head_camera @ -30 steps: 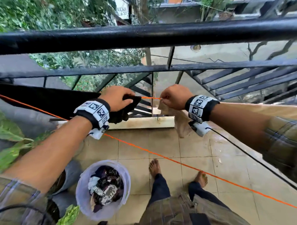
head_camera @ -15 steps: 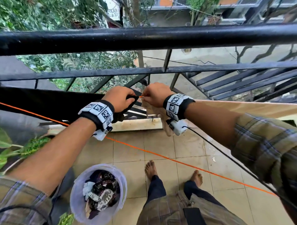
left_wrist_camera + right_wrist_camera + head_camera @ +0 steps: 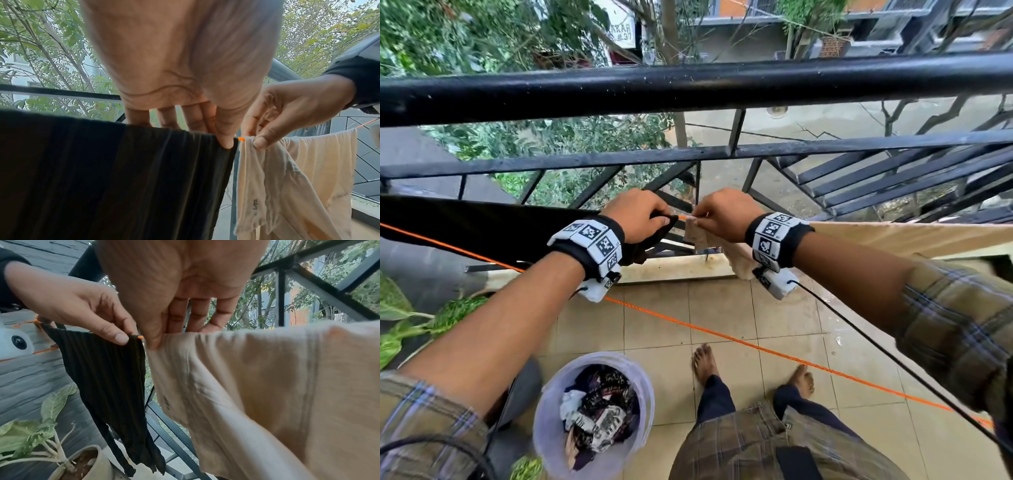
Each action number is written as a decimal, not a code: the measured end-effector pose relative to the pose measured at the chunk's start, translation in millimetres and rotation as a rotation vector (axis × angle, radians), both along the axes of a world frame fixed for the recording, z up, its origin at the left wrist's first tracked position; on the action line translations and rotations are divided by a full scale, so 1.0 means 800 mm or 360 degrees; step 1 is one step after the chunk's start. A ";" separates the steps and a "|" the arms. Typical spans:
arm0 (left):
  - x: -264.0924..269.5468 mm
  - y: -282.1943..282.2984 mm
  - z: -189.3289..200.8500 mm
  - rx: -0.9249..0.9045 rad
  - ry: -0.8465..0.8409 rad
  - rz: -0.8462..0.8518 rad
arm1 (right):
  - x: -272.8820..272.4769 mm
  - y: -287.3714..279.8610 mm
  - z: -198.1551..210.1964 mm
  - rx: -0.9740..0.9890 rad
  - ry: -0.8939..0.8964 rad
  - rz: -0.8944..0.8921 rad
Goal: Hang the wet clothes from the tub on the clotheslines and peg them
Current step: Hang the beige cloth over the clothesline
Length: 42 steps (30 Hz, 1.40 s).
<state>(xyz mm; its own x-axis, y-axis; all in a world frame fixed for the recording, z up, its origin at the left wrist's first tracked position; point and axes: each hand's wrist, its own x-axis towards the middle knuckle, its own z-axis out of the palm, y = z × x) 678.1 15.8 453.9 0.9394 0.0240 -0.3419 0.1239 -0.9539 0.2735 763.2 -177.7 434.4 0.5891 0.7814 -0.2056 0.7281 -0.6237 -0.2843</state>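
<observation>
Hands have closed together along the orange line [image 3: 241,139]. Left hand [image 3: 635,214] pinches the black garment [image 3: 115,175]; right hand [image 3: 724,212] pinches the cream garment [image 3: 267,386] beside it. Spacing step; pegging follows, no pegs visible.

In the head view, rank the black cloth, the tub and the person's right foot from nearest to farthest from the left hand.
1. Black cloth, pinched in the left hand.
2. Tub, on the floor below that hand.
3. Right foot, on the tiles lower right.

A white sign [image 3: 619,25] beyond the balcony railing, half hidden by branches at the top edge of the head view, reads partly "…KAH" above "#37". Faint dark marks on the cream cloth's [image 3: 255,206] hem cannot be read.
</observation>
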 end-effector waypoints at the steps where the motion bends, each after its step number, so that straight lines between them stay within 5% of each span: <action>1: 0.001 0.000 0.000 0.0006 0.0004 -0.0010 | -0.001 0.005 0.001 -0.0002 0.0005 -0.0003; 14: 0.011 -0.018 0.022 0.0057 0.0007 -0.0112 | 0.009 -0.022 0.034 0.0057 0.0126 -0.0033; 24: 0.061 -0.131 0.014 -0.0026 0.0101 -0.0451 | 0.101 -0.380 0.078 -0.0157 0.0081 -0.0701; 31: 0.075 -0.159 -0.020 0.0019 0.0196 -0.0291 | 0.145 -0.592 0.068 -0.0285 0.0088 -0.0954; 36: 0.069 -0.152 -0.029 -0.0090 0.0061 0.0032 | 0.162 -0.650 0.054 -0.0263 0.0119 -0.0952; 42: 0.059 -0.116 -0.051 -0.0034 0.0068 0.0032 | 0.174 -0.682 0.028 -0.0328 -0.0011 -0.0965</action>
